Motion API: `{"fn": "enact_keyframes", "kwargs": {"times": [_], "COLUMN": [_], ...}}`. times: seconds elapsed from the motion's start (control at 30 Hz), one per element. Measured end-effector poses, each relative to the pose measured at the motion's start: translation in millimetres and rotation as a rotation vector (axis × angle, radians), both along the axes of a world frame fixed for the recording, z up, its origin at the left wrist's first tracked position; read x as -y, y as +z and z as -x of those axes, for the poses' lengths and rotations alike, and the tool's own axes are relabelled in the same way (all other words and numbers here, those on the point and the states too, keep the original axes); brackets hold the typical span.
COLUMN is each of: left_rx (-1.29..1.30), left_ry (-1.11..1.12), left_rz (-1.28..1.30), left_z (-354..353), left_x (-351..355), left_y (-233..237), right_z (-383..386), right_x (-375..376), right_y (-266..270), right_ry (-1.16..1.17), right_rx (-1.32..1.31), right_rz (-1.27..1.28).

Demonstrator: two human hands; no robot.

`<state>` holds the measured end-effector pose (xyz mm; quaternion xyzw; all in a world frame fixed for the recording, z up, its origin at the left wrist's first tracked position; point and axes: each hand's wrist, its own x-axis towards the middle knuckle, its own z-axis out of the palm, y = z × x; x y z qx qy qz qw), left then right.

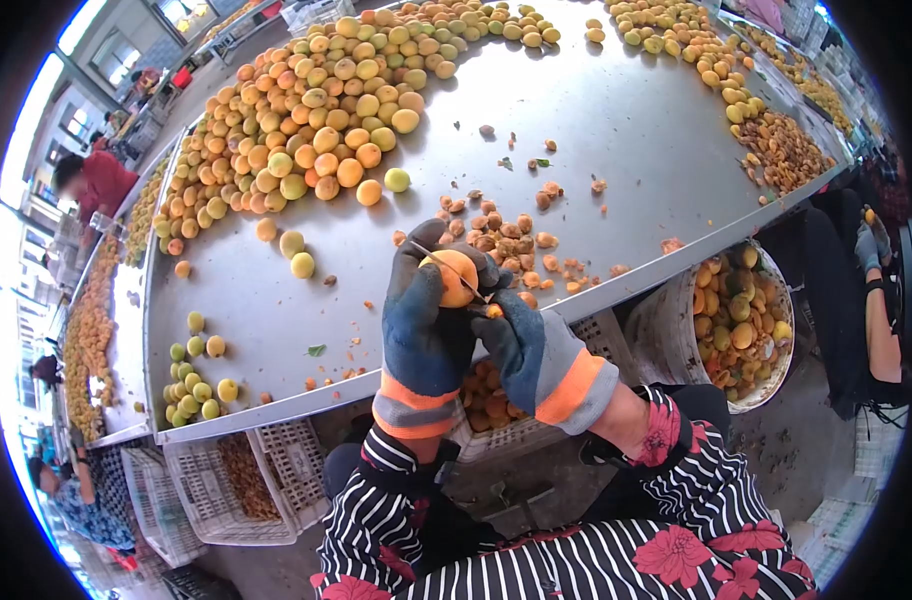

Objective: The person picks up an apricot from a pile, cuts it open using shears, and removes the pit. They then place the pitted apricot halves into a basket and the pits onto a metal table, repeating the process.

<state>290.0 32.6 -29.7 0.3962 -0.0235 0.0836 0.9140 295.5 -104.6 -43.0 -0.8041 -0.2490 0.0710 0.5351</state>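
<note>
My left hand, in a dark blue work glove with an orange and grey cuff, is closed around an orange apricot above the metal table's near edge. My right hand, gloved alike, grips a small knife; a bit of its orange-yellow handle shows, and its thin blade lies against the fruit. Just beyond my hands, a scatter of brown apricot pits rests on the table. A crate of cut apricots stands below my hands, partly hidden by them.
A large pile of whole apricots covers the table's far left. Greenish fruit sits at the near left corner. On the floor are a white bucket of apricot pieces and plastic crates. A co-worker's gloved hand is at right.
</note>
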Motion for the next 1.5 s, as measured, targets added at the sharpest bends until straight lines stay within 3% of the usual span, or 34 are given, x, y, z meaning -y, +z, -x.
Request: {"fn": "enact_keyframes", "kwargs": {"times": [0.17, 0.23, 0.33, 0.47, 0.57, 0.87, 0.97, 1.07, 1.2, 1.27, 1.43, 1.5], "left_rx": [-0.103, -0.111, 0.084, -0.114, -0.091, -0.083, -0.077, -0.046, -0.073, -0.075, 0.039, 0.057], "left_ry": [0.035, 0.056, -0.084, 0.044, -0.043, -0.048, -0.001, 0.051, -0.001, 0.026, 0.071, 0.055], "left_rz": [-0.307, -0.421, 0.027, 0.239, 0.068, -0.632, -0.467, -0.101, 0.183, -0.044, -0.54, -0.627], "left_z": [0.7, -1.3, -2.5, 4.4, 9.0, 6.7, 6.8, 6.8, 14.8, 13.4, 10.4, 9.2], "left_x": [-13.2, -18.3, -7.9, 17.4, 8.4, -13.8, -8.3, 8.8, 22.2, 21.4, 4.4, -3.9], "left_y": [8.3, 2.7, -10.4, -4.0, -3.5, 6.6, 8.5, 5.1, -0.3, 1.9, 3.3, 0.3], "right_z": [-0.7, -0.9, 0.0, -0.6, -0.3, -3.5, -7.3, -5.8, 0.5, 1.1, 0.2, -0.5], "right_x": [2.8, 2.7, 2.1, 4.8, 9.2, 21.7, 20.8, 20.7, 14.9, 13.2, 23.0, 24.2], "right_y": [6.5, 5.8, -2.9, 1.7, -1.5, 4.5, -13.3, -0.4, -11.5, -9.0, 4.6, 2.6], "right_ry": [-0.012, 0.005, -0.002, -0.008, 0.026, 0.097, 0.102, 0.098, 0.003, -0.013, 0.086, 0.104], "right_rx": [-0.107, -0.106, -0.068, -0.037, 0.07, -0.071, -0.029, -0.135, 0.091, 0.14, -0.023, -0.029], "right_rz": [0.063, -0.021, -0.096, -0.024, -0.025, 0.18, 0.003, -0.03, -0.012, -0.08, 0.062, 0.046]}}
